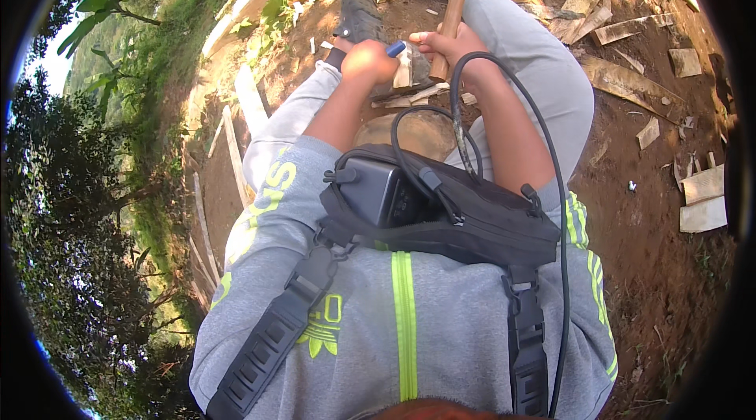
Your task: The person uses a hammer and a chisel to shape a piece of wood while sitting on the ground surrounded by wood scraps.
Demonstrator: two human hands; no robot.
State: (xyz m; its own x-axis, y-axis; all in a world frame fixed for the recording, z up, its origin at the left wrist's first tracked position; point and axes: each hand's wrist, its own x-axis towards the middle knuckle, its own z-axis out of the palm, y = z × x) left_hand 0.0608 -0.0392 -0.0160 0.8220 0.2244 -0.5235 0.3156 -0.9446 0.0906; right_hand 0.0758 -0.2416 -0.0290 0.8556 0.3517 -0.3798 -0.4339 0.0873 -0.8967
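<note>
My left hand (372,63) is closed in a fist, with a short blue cylinder (395,49), like a tool handle, sticking out toward the right. The rest of that tool is hidden in the fist. In my right hand (455,48) is a hammer (454,6), gripped by its wooden handle, its dark metal head pointing away from me. A small pale wood block (403,72) stands between the two hands, close to the blue end. Whether either hand touches it I cannot tell. Below lies a rounded brown wooden surface (413,130), partly covered by my bag.
A black bag (472,219) with a dark device and looping cables hangs at my chest; one cable (561,183) passes near my right forearm. Wood chips and offcuts (630,89) litter the brown soil at right. Long poles (235,154) and shrubs lie to the left.
</note>
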